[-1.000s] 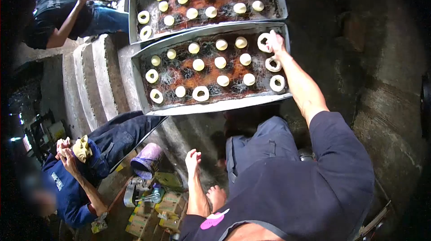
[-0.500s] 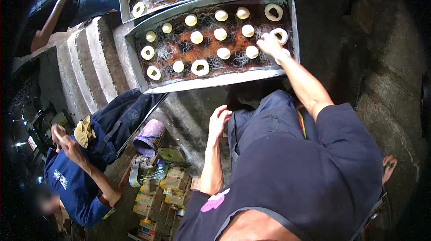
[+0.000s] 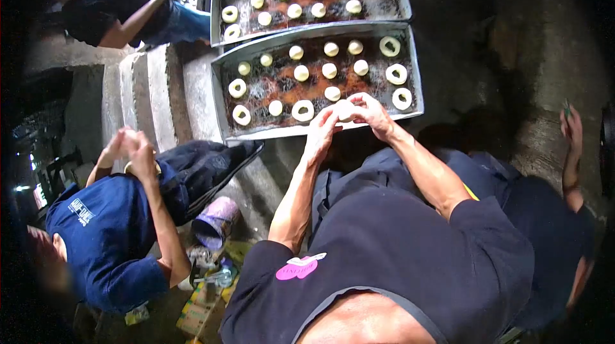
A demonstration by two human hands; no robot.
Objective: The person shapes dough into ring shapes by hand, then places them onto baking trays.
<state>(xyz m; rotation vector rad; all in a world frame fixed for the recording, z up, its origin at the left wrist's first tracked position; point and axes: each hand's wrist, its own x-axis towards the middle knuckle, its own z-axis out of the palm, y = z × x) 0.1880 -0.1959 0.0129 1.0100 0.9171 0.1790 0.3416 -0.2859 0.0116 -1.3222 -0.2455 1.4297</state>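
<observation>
Over the near rim of the closer baking tray (image 3: 256, 131), both my hands are at one pale dough ball (image 3: 344, 110). My left hand (image 3: 323, 127) grips it from the left, fingertips closed. My right hand (image 3: 373, 115) pinches it from the right with thumb and fingers. Just beyond them another dough ball (image 3: 332, 93) sits on the dark tray floor. Several more balls stand in rows there. Dough rings lie at the sides, among them one near my right hand (image 3: 401, 98), and another ring (image 3: 302, 111) sits left of my left hand.
A second tray (image 3: 307, 33) with balls and rings adjoins the far side. At left, a person in blue (image 3: 102, 235) holds their hands together; another person (image 3: 122, 11) stands farther back. A purple bucket (image 3: 216, 222) is on the floor. Someone's hand (image 3: 571, 127) shows at right.
My right hand has left the ring at the tray's right side and moved to the near edge. My left hand has risen from beside my lap. Both now hold a dough ball.
</observation>
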